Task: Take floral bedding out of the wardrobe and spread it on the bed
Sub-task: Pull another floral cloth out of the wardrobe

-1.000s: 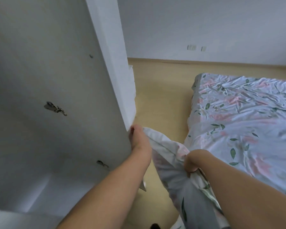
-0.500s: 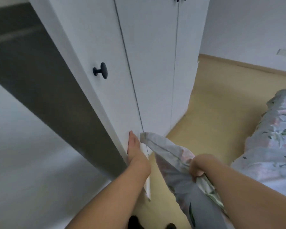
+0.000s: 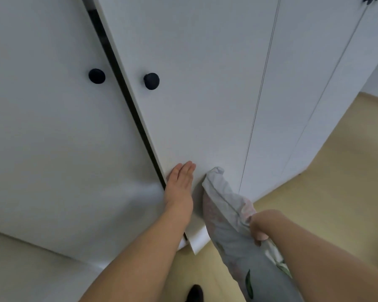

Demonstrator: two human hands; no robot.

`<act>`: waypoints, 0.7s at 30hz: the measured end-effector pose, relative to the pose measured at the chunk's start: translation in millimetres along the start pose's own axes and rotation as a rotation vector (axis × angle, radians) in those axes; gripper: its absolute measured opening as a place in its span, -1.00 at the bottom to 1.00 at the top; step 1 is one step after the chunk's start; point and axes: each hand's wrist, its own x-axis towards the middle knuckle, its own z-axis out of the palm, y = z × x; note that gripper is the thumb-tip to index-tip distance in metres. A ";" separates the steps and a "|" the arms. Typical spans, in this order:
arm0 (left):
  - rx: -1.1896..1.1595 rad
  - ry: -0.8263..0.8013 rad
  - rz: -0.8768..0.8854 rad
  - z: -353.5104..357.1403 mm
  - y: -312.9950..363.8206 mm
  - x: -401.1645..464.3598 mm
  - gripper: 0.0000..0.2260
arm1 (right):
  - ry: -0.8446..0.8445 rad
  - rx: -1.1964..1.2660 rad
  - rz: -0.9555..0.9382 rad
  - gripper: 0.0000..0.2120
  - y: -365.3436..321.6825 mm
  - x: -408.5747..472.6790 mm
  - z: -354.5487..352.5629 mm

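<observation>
At the lower right of the frame, the floral bedding [image 3: 231, 216] hangs bunched in the right hand [image 3: 260, 227], whose fingers are curled tight round a gathered fold; its free end pokes up toward the wardrobe door [image 3: 194, 83], close against it. Holding it in one fist probably keeps it off the floor [image 3: 336, 171] and frees the other arm. The left hand [image 3: 180, 184], in the lower middle, lies flat with straight fingers against the door near its edge and holds nothing, likely pushing it shut. A dark gap [image 3: 127, 88] runs between this door and its neighbour, with two black knobs [image 3: 151, 81] either side of it in the upper left. Half a second earlier that gap was a wide dark opening; now it is a narrow slit. The bed, then visible at the right edge, is out of view.
</observation>
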 end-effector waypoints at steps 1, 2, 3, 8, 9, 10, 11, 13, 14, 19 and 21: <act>-0.005 -0.003 -0.012 1.7 0.1 2.5 -0.45 | 0.002 -0.001 0.010 -0.30 -1.3 3.1 -1.3; -0.015 0.000 -0.024 3.3 -0.4 6.0 -0.44 | -0.002 -0.006 0.006 -0.28 -1.5 4.2 -2.1; -0.030 -0.003 -0.035 4.2 -2.4 10.5 -0.43 | -0.016 -0.012 0.009 -0.28 -0.9 6.5 -2.9; -0.085 -0.031 -0.048 13.4 -13.0 36.0 -0.38 | -0.037 -0.028 0.009 -0.32 0.7 7.0 -11.4; -0.097 -0.028 -0.050 16.5 -15.1 39.4 -0.37 | -0.036 -0.030 0.007 -0.35 0.1 7.8 -13.8; -0.108 -0.020 -0.054 19.9 -16.9 42.2 -0.37 | -0.037 -0.028 0.009 -0.38 0.4 6.5 -16.6; -0.119 -0.009 -0.056 23.0 -18.8 44.9 -0.38 | -0.043 -0.022 0.012 -0.41 -0.1 6.6 -19.4; -0.149 -0.002 -0.058 27.3 -22.2 50.0 -0.38 | -0.034 0.008 0.004 -0.48 -2.3 6.8 -25.4; -0.163 -0.010 -0.055 28.2 -22.7 52.6 -0.39 | -0.024 0.014 -0.011 -0.51 -3.0 6.4 -27.7; -0.336 0.094 -0.006 31.6 -17.1 55.7 -0.37 | 0.036 0.020 -0.034 -0.58 -4.0 3.0 -24.5; -0.482 0.230 0.139 38.5 -15.4 56.1 -0.35 | 0.084 0.057 -0.046 -0.64 -2.4 0.9 -20.3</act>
